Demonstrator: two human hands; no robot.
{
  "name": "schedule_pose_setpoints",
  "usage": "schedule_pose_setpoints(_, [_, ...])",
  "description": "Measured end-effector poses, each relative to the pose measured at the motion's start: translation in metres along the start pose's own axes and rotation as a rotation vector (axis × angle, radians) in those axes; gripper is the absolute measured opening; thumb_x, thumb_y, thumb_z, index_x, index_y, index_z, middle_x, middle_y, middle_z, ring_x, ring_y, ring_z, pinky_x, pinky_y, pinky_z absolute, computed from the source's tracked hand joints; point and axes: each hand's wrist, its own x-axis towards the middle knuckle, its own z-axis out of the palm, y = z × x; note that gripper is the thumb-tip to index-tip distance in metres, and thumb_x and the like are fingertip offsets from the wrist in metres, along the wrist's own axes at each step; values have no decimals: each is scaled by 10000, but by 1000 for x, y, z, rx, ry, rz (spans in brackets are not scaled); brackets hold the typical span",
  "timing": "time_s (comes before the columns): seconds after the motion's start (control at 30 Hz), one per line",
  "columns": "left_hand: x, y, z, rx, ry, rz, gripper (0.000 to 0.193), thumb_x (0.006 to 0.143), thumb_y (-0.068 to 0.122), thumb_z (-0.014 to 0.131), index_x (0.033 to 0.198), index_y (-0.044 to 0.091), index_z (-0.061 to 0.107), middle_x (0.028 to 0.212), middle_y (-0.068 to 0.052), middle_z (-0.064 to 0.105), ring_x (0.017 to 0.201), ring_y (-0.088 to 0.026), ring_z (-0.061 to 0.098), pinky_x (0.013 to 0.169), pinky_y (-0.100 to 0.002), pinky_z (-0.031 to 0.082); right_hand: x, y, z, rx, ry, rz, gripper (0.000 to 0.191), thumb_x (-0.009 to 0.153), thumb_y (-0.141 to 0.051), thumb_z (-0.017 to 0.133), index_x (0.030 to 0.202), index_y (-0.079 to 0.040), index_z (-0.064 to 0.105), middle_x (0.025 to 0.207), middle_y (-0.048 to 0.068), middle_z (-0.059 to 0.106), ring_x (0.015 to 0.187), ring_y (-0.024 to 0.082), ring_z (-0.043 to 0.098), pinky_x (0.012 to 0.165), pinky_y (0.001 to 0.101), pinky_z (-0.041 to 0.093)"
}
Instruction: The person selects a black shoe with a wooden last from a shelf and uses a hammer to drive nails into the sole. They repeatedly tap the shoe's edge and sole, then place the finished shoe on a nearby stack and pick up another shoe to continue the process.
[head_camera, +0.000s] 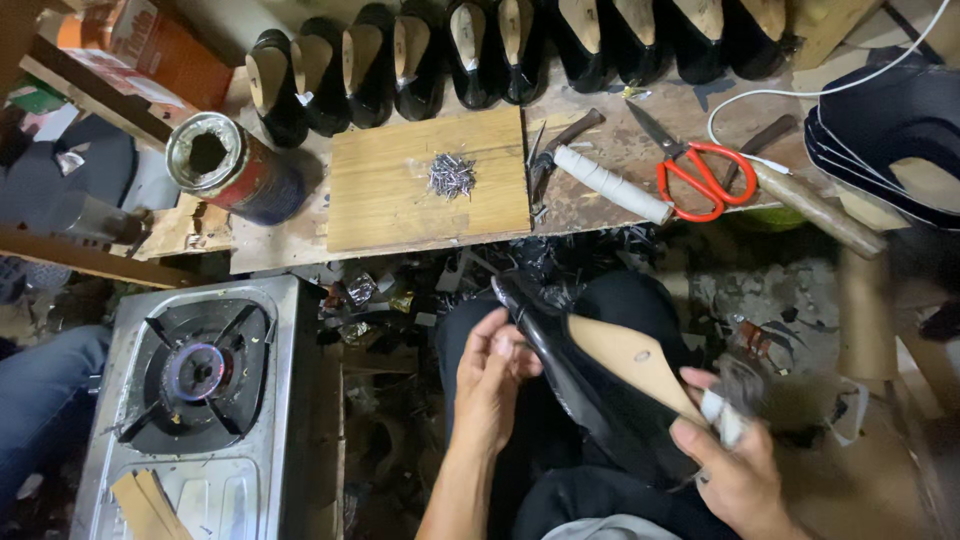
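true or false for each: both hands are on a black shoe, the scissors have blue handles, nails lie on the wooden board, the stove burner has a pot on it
1. Both hands are on a black shoe: true. The left hand holds the black shoe near its toe, and the right hand is at its heel end.
2. The scissors have blue handles: false, they are red.
3. Nails lie on the wooden board: true, in a small pile.
4. The stove burner has a pot on it: false, it is bare.

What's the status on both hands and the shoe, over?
Left hand grips black shoe near the toe. Right hand at the heel, holding a pale-handled tool, blurred. Shoe rests on the lap, tan insole up. Nothing in the way.
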Motion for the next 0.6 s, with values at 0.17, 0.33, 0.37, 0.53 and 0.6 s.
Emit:
schedule_pose_setpoints(0.17, [3,1,24,-153,-127,6,727,795,267,789,1397,112,410,1298,-106,667,1214,-257,666,1061,-413,532,18,-3,11,350,186,780,426,953,-205,525,1338,-29,566,1140,169,705,914,231,743,737,397,614])
schedule_pose_setpoints(0.33, [3,-2,30,174,94,4,680,826,119,789,1401,-77,484,1158,-190,686,1014,-259,700,894,-390,586,36,-29,11,-807,-258,668,394,1036,-240,536,1416,-136,535,960,172,758,615,290,696,493,384,532])
schedule_pose_setpoints(0.37, [1,-6,32,319,190,-15,694,800,74,797,1409,-49,487,1110,-173,681,945,-242,703,851,-383,600,39,-39,7,-705,-232,632,434,980,-245,564,1403,-155,527,922,136,739,592,238,723,449,379,510])
schedule_pose_setpoints(0.53, [-10,-32,52,578,81,-104,775,830,49,741,1509,69,368,1036,-89,728,890,-125,692,837,-293,580,60,-79,10,-900,-409,473,340,931,-283,621,1215,-105,671,804,120,776,628,235,680,592,374,556])
schedule_pose_setpoints(0.6, [-12,-37,58,654,37,-59,755,849,50,735,1511,45,372,1043,-71,751,907,-116,700,853,-282,572,67,-93,20,-1070,-579,283,379,895,-273,625,1248,-140,661,836,89,760,767,219,726,723,363,572])
